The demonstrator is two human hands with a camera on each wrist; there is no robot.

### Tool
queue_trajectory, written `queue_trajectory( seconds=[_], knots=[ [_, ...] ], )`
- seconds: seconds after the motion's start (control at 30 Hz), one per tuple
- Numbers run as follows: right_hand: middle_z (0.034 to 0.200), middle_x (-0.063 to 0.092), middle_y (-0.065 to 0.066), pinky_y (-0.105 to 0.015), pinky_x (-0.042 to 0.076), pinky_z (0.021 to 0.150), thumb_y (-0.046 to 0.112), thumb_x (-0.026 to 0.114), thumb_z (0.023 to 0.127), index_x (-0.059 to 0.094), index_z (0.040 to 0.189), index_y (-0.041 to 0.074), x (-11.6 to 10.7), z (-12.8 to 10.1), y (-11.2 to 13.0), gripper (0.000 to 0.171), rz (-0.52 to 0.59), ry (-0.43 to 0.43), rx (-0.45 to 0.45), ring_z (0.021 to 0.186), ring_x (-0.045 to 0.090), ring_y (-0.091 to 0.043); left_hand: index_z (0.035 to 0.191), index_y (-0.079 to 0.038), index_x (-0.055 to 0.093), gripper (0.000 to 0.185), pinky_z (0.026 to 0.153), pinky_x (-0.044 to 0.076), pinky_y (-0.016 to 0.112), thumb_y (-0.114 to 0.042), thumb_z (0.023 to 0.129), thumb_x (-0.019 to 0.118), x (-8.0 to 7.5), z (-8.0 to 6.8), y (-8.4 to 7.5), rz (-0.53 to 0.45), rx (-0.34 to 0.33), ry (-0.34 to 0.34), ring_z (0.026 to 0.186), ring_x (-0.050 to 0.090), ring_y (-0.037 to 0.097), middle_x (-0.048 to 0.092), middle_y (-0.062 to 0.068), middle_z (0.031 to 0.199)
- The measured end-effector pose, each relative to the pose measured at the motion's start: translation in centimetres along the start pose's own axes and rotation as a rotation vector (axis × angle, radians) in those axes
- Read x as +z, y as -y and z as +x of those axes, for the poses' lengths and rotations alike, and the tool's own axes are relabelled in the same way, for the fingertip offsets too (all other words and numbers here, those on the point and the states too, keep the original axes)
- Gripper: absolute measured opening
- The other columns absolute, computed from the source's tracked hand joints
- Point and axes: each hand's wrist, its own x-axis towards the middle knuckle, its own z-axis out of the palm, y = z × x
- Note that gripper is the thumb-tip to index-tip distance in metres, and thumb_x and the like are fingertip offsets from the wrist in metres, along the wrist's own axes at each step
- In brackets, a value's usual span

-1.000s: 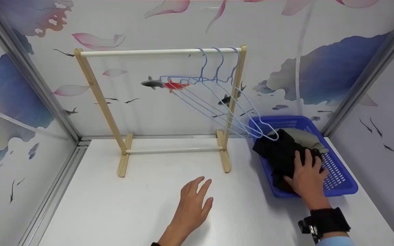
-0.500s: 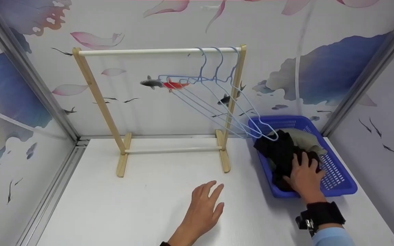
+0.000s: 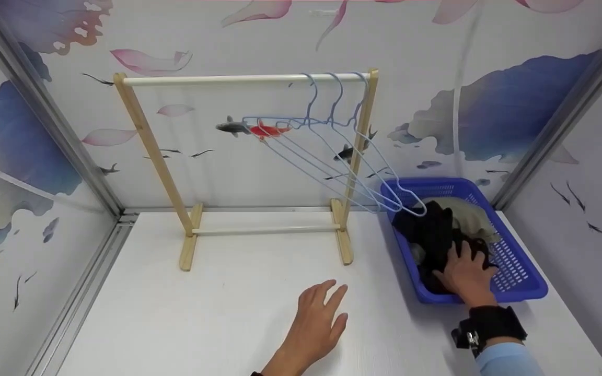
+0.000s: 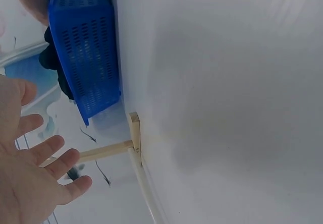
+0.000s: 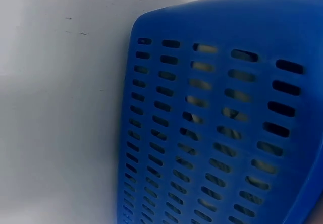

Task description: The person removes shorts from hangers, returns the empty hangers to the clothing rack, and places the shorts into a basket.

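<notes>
A blue plastic basket [image 3: 533, 284] stands at the right of the table with crumpled clothes in it. On top lies a black garment [image 3: 429, 230], beside a grey-beige garment [image 3: 468, 216]. My right hand [image 3: 468, 277] rests on the black cloth with fingers spread, the fingertips partly sunk in its folds. My left hand [image 3: 314, 324] hovers over the table left of the basket, fingers loosely extended, holding nothing. In the left wrist view its palm and fingers [image 4: 60, 163] show apart from the basket [image 4: 91, 57]. The right wrist view shows the basket's slotted side [image 5: 217, 108]; the right hand's fingers are hidden there.
A wooden rack [image 3: 147, 141] with a white top rail [image 3: 201, 80] stands at the back. Several light-blue hangers [image 3: 327, 122] hang at the rail's right end, their lower corners reaching over the basket. Patterned panels [image 3: 259, 42] enclose the white table [image 3: 201, 313].
My left hand has moved right and slightly down. The right hand has shifted slightly down on the black garment, whose left edge has moved a little right, baring more of the grey-beige cloth.
</notes>
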Motion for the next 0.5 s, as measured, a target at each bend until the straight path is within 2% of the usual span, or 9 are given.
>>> queue_trajectory(
  seconds=[0.13, 0.27, 0.4, 0.5],
  knots=[
    [0.155, 0.012, -0.046, -0.088, 0.021, 0.100, 0.030, 0.060, 0.102, 0.017, 0.155, -0.017, -0.2, 0.0, 0.1, 0.083, 0.037, 0.039, 0.003, 0.137, 0.015, -0.071, 0.145, -0.011, 0.057, 0.045, 0.107, 0.042, 0.050, -0.028, 0.104, 0.060, 0.1, -0.2, 0.1, -0.002, -0.021, -0.011, 0.129, 0.049, 0.024, 0.052, 0.010, 0.142],
    [0.156, 0.008, -0.047, -0.088, 0.014, 0.102, 0.028, 0.061, 0.101, 0.011, 0.157, -0.016, 0.0, -0.5, -0.4, 0.087, 0.108, 0.001, -0.007, 0.139, 0.008, -0.071, 0.145, -0.011, 0.057, 0.045, 0.108, 0.042, 0.051, -0.028, 0.104, 0.059, 0.1, -0.6, 0.4, -0.025, -0.050, 0.011, 0.131, 0.048, 0.024, 0.052, 0.010, 0.143],
    [0.157, 0.008, -0.046, -0.088, 0.008, 0.103, 0.026, 0.067, 0.098, 0.012, 0.158, -0.013, 0.1, -1.2, -0.9, 0.090, 0.201, -0.118, -0.021, 0.141, 0.003, -0.070, 0.147, -0.011, 0.055, 0.045, 0.110, 0.040, 0.052, -0.027, 0.105, 0.058, -0.3, -1.0, 0.9, -0.051, -0.088, 0.032, 0.133, 0.048, 0.025, 0.051, 0.011, 0.144],
    [0.158, 0.012, -0.044, -0.087, 0.007, 0.106, 0.021, 0.071, 0.095, 0.020, 0.157, -0.012, 0.2, -2.1, -0.4, 0.087, 0.270, -0.293, -0.022, 0.144, 0.006, -0.067, 0.146, -0.010, 0.056, 0.046, 0.109, 0.041, 0.053, -0.025, 0.103, 0.061, -0.9, -1.2, 1.5, -0.059, -0.124, 0.019, 0.132, 0.049, 0.026, 0.051, 0.011, 0.144]
  ],
)
